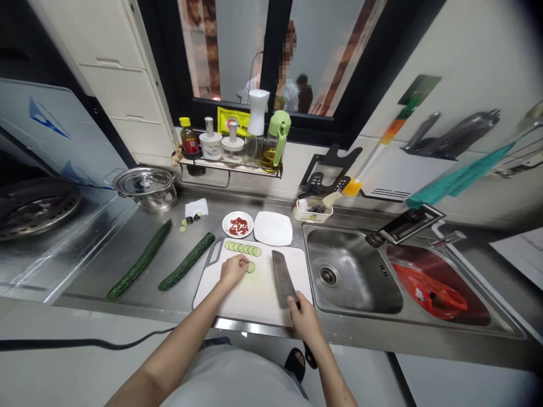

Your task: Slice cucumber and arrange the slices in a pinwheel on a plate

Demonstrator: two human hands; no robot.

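Brushed steel counter (144,288) underneath, your right hand (305,319) grips the broad-bladed cleaver (281,277); your left (234,271) pinches thin cucumber (251,267).

the cutting board (263,299) is white with a grey edge. on it, the row of slices (243,249) and the single slice (250,267) are pale green with darker green rims; the cleaver (280,274) has a grey blade. left of the board, both cucumbers (186,263) are deep green, faintly mottled. behind it, the round plate (225,225) is white under bright red pieces (238,226), and the squarish plate (272,228) is plain white. right of it, the sink (352,277) is silver and the bag (441,299) orange-red.
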